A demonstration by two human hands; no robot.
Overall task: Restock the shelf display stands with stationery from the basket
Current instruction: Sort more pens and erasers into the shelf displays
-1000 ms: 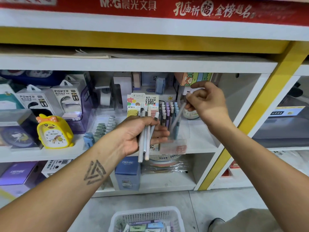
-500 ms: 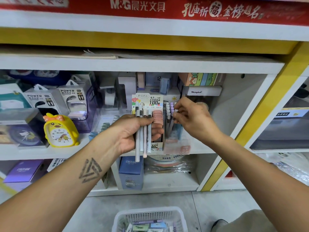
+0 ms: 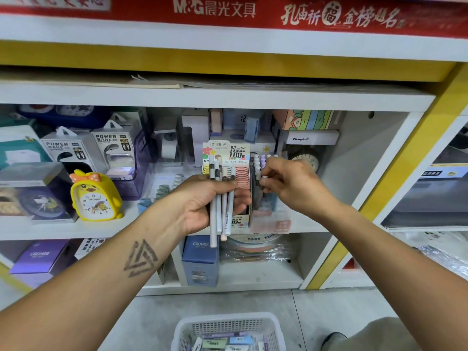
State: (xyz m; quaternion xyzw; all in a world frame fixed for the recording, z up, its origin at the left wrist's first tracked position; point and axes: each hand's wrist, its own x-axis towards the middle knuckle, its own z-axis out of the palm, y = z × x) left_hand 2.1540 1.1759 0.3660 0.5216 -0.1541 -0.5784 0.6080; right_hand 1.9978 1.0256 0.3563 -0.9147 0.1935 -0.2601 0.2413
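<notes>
My left hand (image 3: 202, 201) grips a bunch of several pale pens (image 3: 219, 219), held upright in front of the middle shelf. Behind them stands a display stand (image 3: 268, 221) filled with pastel pens, next to a card box of pencil leads (image 3: 236, 153). At the stand's top my right hand (image 3: 288, 183) has its fingertips curled on a pen (image 3: 263, 177) among the standing ones. A white basket (image 3: 184, 328) with stationery sits on the floor below.
A yellow duck alarm clock (image 3: 95, 196) and power bank boxes (image 3: 111, 150) stand left on the same shelf. A round clock (image 3: 305, 160) sits behind my right hand. Blue boxes (image 3: 200, 259) fill the lower shelf. A yellow upright (image 3: 395, 178) bounds the bay at right.
My right hand came down from holding one pen high at an angle to the top of the pen stand, pushing the pen in among the others. The left hand kept its bunch.
</notes>
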